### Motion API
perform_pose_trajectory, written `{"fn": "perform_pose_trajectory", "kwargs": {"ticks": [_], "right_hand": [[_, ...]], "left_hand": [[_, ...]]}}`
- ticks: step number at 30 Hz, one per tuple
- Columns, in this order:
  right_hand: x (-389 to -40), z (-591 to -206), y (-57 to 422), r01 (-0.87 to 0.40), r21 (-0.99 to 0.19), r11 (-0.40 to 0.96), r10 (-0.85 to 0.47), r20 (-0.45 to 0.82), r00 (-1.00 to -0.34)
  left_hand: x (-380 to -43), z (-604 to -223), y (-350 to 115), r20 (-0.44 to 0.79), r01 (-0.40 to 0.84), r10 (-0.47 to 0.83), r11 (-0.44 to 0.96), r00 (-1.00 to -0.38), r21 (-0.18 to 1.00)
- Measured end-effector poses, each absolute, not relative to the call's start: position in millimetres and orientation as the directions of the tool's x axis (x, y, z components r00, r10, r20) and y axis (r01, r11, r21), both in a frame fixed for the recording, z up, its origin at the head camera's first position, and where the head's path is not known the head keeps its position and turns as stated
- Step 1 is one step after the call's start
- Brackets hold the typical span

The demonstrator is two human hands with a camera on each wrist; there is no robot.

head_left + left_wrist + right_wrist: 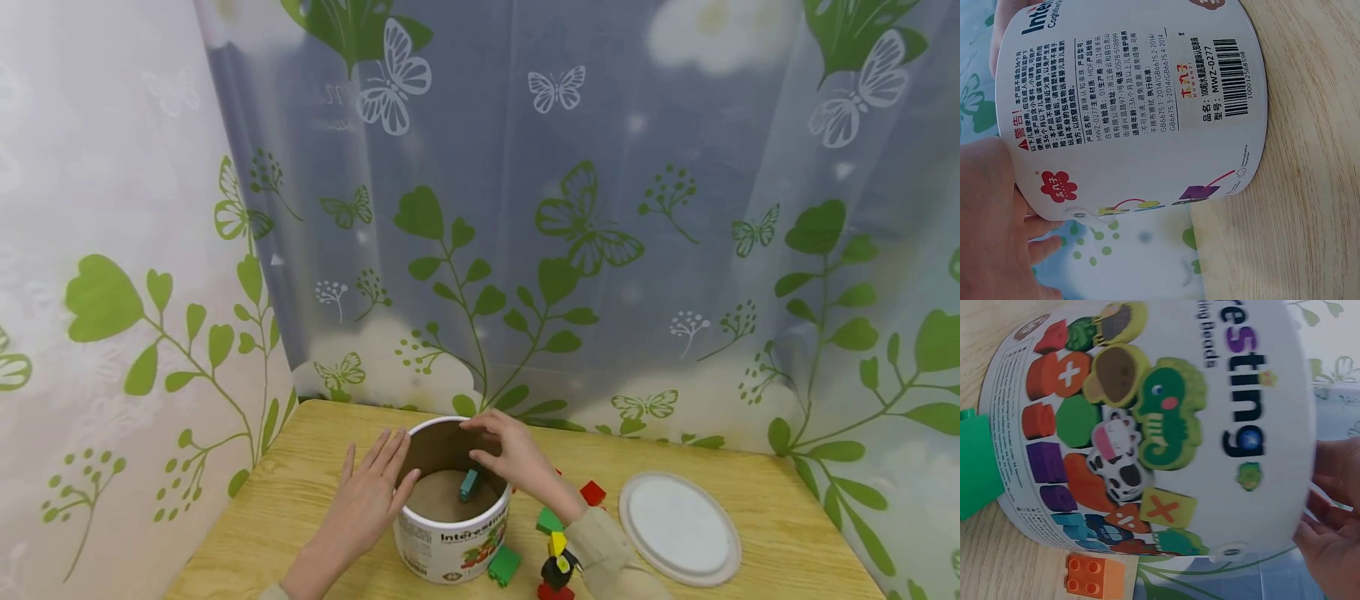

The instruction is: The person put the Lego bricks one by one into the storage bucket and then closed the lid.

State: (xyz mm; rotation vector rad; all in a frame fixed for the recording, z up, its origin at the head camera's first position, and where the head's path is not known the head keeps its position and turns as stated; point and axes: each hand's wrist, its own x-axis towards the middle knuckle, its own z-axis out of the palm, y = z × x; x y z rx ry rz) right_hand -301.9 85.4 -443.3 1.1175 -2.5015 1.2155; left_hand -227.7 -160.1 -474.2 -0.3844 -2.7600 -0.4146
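Note:
A round white bucket (450,546) with printed pictures stands upright on the table, its top uncovered. Inside, on the brown bottom, lies a small teal block (468,486). My left hand (367,500) is at the bucket's left rim with its fingers spread and fairly straight; the left wrist view shows it beside the printed wall (1122,94). My right hand (517,454) is over the right rim, fingers loosely bent toward the opening, with no object visible in it. In the right wrist view, part of this hand (1335,512) shows beside the rim.
Right of the bucket lie a green block (504,565), another green block (550,521), a red block (592,492), a yellow piece (557,544) and a black piece (557,571). An orange block (1095,575) shows near the bucket. Farther right lies a round white lid (682,529).

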Motion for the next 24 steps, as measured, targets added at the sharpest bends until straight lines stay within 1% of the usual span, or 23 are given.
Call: {"fn": "perform_pose_trajectory", "kwargs": {"ticks": [4, 9, 21, 24], "right_hand": [[-300.3, -439.9, 92.3, -0.674, -0.654, 0.344, -0.516, 0.468, -0.718], [-297.6, -437.8, 102.1, -0.674, -0.655, 0.341, -0.465, 0.505, -0.727], [-288.6, -451.2, 144.6, -0.640, -0.691, 0.336, -0.379, 0.523, -0.764], [-286.5, -455.2, 158.0, -0.613, -0.719, 0.328, -0.357, 0.506, -0.785]], "left_hand": [[-228.0, -474.6, -160.5, 0.348, 0.307, 0.215, 0.923, -0.913, 0.233], [-228.8, -475.9, -160.9, 0.347, 0.309, 0.217, 0.921, -0.912, 0.237], [-228.5, -476.1, -159.3, 0.355, 0.316, 0.215, 0.914, -0.910, 0.256], [-228.0, -476.1, -159.5, 0.361, 0.314, 0.214, 0.917, -0.908, 0.247]]}}
